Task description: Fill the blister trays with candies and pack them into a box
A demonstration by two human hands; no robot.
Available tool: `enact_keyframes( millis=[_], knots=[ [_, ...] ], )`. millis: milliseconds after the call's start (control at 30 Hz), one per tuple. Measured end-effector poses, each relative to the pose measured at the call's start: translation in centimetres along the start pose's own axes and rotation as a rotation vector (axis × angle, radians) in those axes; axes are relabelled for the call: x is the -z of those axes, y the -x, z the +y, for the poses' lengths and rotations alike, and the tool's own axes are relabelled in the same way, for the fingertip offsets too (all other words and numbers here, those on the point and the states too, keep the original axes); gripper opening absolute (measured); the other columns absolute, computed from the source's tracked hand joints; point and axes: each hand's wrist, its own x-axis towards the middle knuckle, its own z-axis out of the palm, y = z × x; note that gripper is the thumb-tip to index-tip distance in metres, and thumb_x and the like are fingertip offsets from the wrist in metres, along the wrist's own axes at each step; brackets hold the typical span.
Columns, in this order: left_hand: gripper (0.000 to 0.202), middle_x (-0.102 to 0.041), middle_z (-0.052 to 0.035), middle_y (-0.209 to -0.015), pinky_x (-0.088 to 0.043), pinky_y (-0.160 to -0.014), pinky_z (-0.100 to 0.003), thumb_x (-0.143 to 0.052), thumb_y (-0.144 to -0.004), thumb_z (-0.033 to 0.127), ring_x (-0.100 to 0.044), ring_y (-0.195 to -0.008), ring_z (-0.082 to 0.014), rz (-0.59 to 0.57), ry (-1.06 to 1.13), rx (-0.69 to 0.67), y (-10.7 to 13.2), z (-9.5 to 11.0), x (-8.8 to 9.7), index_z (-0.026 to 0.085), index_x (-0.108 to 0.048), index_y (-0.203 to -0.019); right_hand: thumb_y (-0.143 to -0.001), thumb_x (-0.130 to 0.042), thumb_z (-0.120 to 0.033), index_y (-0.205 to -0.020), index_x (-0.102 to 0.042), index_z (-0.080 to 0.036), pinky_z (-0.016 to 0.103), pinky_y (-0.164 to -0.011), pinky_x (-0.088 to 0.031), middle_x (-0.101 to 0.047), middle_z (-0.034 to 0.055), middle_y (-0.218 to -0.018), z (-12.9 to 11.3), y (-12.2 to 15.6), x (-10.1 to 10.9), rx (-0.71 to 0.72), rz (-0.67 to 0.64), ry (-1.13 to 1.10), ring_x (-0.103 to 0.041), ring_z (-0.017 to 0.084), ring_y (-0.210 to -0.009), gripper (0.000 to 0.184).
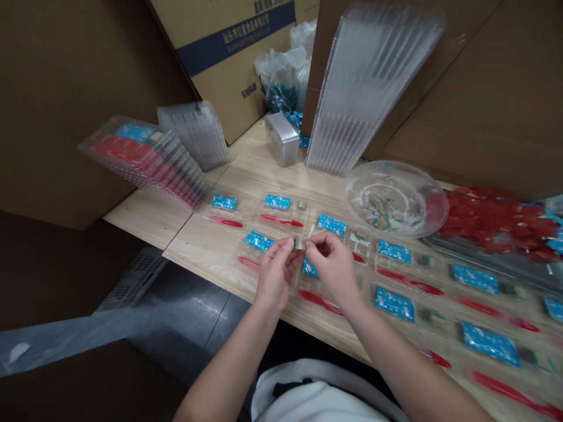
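Note:
My left hand (pixel 275 272) and my right hand (pixel 335 265) meet over the wooden table (pixel 206 246), fingers pinched together. Between their fingertips sits a small striped packet (pixel 299 242); both hands pinch it. Under the hands lie clear plastic trays (pixel 281 212), each with a blue sachet (pixel 277 202) and a red plastic spoon (pixel 281 220). More such trays run to the right along the table's near edge.
A clear round bowl (pixel 396 196) with small striped packets stands behind my right hand. Red spoons (pixel 488 220) are heaped at the far right. Stacks of filled trays (pixel 145 158) and empty clear trays (pixel 369 88) lean against cardboard boxes (pixel 229 53).

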Motion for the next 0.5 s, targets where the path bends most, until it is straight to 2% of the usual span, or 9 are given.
enact_keyframes(
  millis=[100,167,267,367,433,500],
  knots=[
    [0.026,-0.069,-0.0018,-0.085,-0.049,-0.081,-0.025,-0.078,-0.065,0.023,-0.065,-0.081,-0.0118,-0.015,-0.053,-0.046,0.0,0.1,0.0,0.015,-0.065,-0.086,-0.074,-0.059,-0.028,-0.068,-0.056,-0.019,0.027,-0.057,-0.044,-0.059,-0.001,-0.064,-0.2,0.2,0.2,-0.001,0.015,0.017,-0.054,0.013,-0.059,0.011],
    [0.026,-0.069,-0.0019,-0.083,-0.049,-0.079,-0.025,-0.078,-0.063,0.02,-0.065,-0.079,-0.0115,0.0,-0.11,-0.075,-0.1,0.2,0.0,0.015,-0.065,-0.084,-0.074,-0.059,-0.03,-0.075,-0.059,-0.019,0.028,-0.059,-0.046,-0.062,0.0009,-0.072,-0.3,0.2,0.6,-0.004,-0.009,0.001,-0.057,0.014,-0.063,0.011],
    [0.022,-0.069,-0.0019,-0.081,-0.05,-0.075,-0.024,-0.077,-0.064,0.021,-0.064,-0.076,-0.0111,-0.012,-0.212,-0.09,0.0,0.5,0.4,0.015,-0.066,-0.081,-0.072,-0.064,-0.033,-0.09,-0.064,-0.018,0.028,-0.061,-0.049,-0.067,0.0046,-0.087,-0.2,-0.4,1.2,-0.027,-0.173,-0.027,-0.06,0.016,-0.072,0.023],
    [0.021,-0.068,-0.0027,-0.082,-0.05,-0.071,-0.025,-0.075,-0.067,0.024,-0.063,-0.075,-0.0127,-0.045,-0.363,-0.105,-0.2,1.2,1.6,0.016,-0.066,-0.084,-0.069,-0.067,-0.035,-0.084,-0.068,-0.018,0.026,-0.054,-0.048,-0.069,0.0028,-0.075,0.5,-1.6,1.4,-0.099,-0.368,-0.038,-0.061,0.015,-0.065,0.023],
    [0.025,-0.067,-0.0041,-0.085,-0.05,-0.07,-0.026,-0.073,-0.068,0.023,-0.063,-0.075,-0.0144,-0.029,-0.501,-0.179,-0.5,2.1,3.0,0.017,-0.065,-0.091,-0.068,-0.066,-0.036,-0.079,-0.069,-0.018,0.024,-0.048,-0.045,-0.067,0.0006,-0.065,1.4,-2.5,1.1,-0.126,-0.387,0.029,-0.059,0.014,-0.055,0.021],
    [0.029,-0.067,-0.0052,-0.09,-0.049,-0.074,-0.027,-0.071,-0.069,0.02,-0.063,-0.08,-0.016,0.041,-0.669,-0.338,-1.0,3.2,4.6,0.019,-0.065,-0.097,-0.068,-0.064,-0.034,-0.074,-0.07,-0.019,0.024,-0.045,-0.042,-0.066,-0.0006,-0.06,2.4,-3.1,0.5,-0.108,-0.349,0.148,-0.056,0.013,-0.051,0.017]
  ],
)
